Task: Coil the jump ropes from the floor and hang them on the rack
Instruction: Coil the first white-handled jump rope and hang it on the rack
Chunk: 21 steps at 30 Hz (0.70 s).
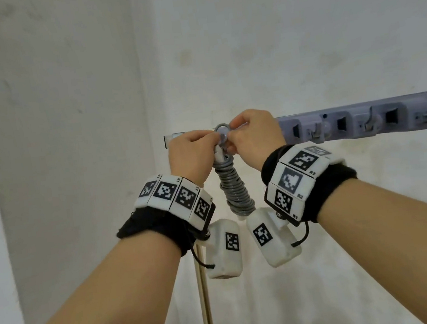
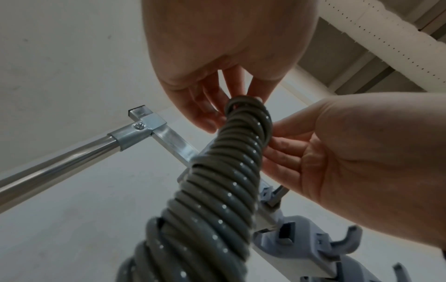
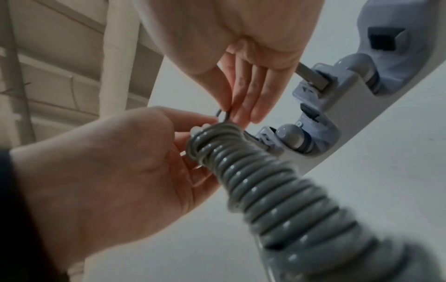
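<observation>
Pinching coiled rope [image 1: 233, 186] — both hands

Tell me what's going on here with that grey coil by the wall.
A person holds a coiled grey jump rope up at a wall rack with both hands. The left hand grips the top of the coil, while the right hand pinches a small loop of rope standing above it. The coil hangs below the hands. The loop is not yet on a hook.
</observation>
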Available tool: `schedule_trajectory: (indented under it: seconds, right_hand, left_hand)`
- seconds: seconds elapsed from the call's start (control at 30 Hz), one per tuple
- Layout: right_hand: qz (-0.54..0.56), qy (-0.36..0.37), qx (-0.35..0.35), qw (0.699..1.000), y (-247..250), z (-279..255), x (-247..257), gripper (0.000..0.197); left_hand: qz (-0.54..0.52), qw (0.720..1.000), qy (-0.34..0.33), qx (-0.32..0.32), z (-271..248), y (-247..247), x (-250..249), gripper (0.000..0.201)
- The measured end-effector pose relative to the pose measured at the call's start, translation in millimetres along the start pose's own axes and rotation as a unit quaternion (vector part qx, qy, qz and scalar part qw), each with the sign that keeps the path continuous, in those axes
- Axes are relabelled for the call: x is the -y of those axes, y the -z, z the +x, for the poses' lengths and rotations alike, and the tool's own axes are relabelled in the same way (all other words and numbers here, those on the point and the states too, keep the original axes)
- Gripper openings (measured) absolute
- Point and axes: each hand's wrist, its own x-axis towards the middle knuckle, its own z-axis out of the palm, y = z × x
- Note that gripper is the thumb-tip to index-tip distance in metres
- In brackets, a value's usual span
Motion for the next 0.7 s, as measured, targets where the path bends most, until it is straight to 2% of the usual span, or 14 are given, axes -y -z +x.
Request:
schedule_trajectory:
  seconds: [0.13, 0.43, 0.6, 0.63, 0.7]
  right_hand:
    - [-0.056, 0.017, 0.006, 0.998, -7, 7, -12, 0.004]
    - [-0.058, -0.002, 0.027, 0.998, -16, 0, -34, 0.010]
    - [-0.043, 0.002, 0.014, 0.999, -15, -12, -41, 0.027]
    - [-0.048, 0.008, 0.012, 0.999, -14, -15, -41, 0.027]
    - [-0.051, 0.016, 0.007, 0.999, -11, -22, -41, 0.026]
  left_hand:
    - [0.001, 1.000, 0.009, 0.009, 10, -3, 15, 0.018]
    - [0.000, 0.998, 0.061, 0.033, 7, -3, 42, 0.014]
    - [0.009, 0.999, 0.025, 0.045, 3, 0, 44, 0.027]
    - [0.018, 0.999, 0.013, 0.046, 0, 0, 44, 0.026]
    - [0.045, 0.998, -0.014, 0.040, -4, 2, 45, 0.013]
